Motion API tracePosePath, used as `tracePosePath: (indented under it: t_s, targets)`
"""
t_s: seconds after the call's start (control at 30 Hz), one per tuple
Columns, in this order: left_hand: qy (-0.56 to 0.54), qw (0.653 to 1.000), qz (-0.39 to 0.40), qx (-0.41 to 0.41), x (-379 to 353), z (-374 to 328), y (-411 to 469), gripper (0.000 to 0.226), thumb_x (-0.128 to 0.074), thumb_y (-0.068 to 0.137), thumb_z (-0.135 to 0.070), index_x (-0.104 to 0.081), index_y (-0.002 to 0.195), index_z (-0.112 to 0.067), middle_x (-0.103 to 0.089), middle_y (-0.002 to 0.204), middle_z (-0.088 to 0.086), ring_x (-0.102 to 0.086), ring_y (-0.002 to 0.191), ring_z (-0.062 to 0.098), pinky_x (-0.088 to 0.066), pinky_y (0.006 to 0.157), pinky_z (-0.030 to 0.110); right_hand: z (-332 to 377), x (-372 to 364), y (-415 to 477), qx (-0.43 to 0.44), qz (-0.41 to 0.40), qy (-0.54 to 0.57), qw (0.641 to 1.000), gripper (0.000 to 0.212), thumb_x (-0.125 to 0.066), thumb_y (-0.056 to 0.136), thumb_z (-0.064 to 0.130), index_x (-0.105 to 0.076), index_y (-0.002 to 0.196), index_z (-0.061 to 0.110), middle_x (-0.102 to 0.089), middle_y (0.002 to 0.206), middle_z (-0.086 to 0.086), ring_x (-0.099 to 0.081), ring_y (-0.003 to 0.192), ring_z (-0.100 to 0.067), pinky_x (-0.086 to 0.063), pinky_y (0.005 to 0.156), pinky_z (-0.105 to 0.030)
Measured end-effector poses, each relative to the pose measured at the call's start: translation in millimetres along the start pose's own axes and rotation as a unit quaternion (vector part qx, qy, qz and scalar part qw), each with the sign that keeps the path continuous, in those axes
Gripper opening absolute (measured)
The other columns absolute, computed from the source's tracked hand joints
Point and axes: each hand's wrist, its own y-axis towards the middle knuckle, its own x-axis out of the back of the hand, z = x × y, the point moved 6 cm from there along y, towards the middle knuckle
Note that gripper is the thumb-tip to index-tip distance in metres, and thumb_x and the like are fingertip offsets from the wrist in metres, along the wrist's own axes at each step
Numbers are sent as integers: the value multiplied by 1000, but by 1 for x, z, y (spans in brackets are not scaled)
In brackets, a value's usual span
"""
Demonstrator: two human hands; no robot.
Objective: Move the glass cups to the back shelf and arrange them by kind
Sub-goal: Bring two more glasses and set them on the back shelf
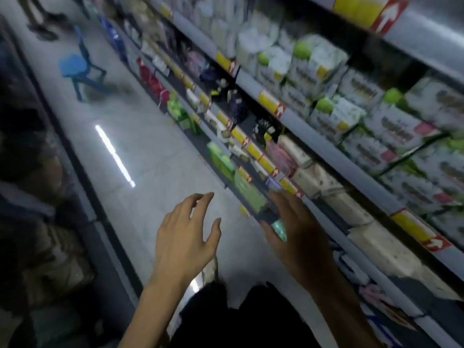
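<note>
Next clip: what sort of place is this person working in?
Most likely a shop aisle, though the frame is blurred: long tiered shelves packed with boxed goods, and yellow price labels along the shelf edges.

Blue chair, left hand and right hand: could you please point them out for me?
Blue chair (72, 66): head view, on its seat.
Left hand (184, 237): head view, back of the hand.
Right hand (298, 237): head view, back of the hand.
</note>
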Motion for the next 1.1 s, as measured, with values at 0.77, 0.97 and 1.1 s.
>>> tracePosePath:
  t_s: [0.77, 0.97, 1.1]
  targets:
    - [-57, 876, -287, -383, 179, -334, 412, 68, -62, 92, -41, -41, 153, -18, -50, 146, 20, -53, 126, 39, -50, 98, 50, -75, 363, 277, -219, -332, -233, 888, 77, -70, 92, 35, -31, 157, 23, -35, 147, -19, -39, 131, -41, -50, 91, -44]
    - [-32, 908, -233, -347, 173, -362, 462, 50, -68, 91, -36, -60, 132, -9, -45, 149, 27, -47, 133, 46, -46, 101, 53, -100, 362, 308, -267, -287, -232, 890, 60, -69, 91, 35, -45, 142, 14, -31, 147, -24, -40, 131, -43, -50, 96, -46]
    - [-72, 906, -219, -354, 171, -365, 466, 32, -67, 96, -29, -57, 119, -9, -47, 141, 24, -53, 120, 44, -52, 86, 51, -102, 359, 312, -277, -300, -215, 887, 62, -68, 94, 37, -39, 143, 14, -37, 138, -23, -50, 118, -42, -51, 85, -43]
